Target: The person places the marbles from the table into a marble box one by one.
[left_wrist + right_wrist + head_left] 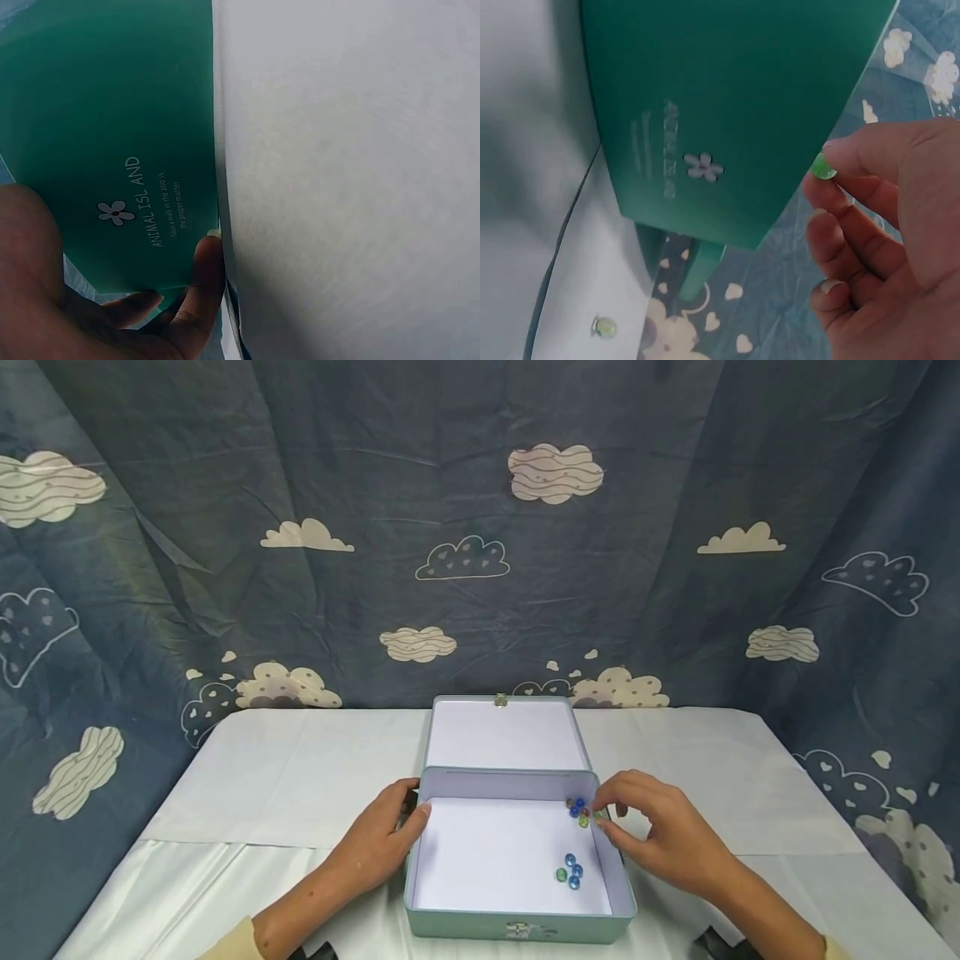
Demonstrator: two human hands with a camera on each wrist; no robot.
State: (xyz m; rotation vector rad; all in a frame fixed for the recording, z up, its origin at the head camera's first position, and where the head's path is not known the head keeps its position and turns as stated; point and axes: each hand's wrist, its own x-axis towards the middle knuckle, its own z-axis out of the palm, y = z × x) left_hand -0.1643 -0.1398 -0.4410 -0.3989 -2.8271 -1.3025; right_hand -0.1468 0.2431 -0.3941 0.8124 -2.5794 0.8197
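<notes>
A green hinged tin box (521, 927) lies with its white-lined lid (506, 731) tipped back. My left hand (382, 835) holds the box's left wall near the back corner, thumb at the rim, fingers against the green side (112, 97). Above the right rim, my right hand (667, 831) pinches a green glass marble (823, 166) between thumb and index finger. Inside, several blue, brown and green marbles (574, 811) cluster at the back right. Further forward lie several blue marbles (577, 870) and a green marble (561, 875).
White cloth (300, 768) covers the table, with a fold across it. A dark blue curtain with clouds (472, 610) hangs behind and at both sides. Beyond the box, a small round greenish thing (604, 327) shows on white in the right wrist view.
</notes>
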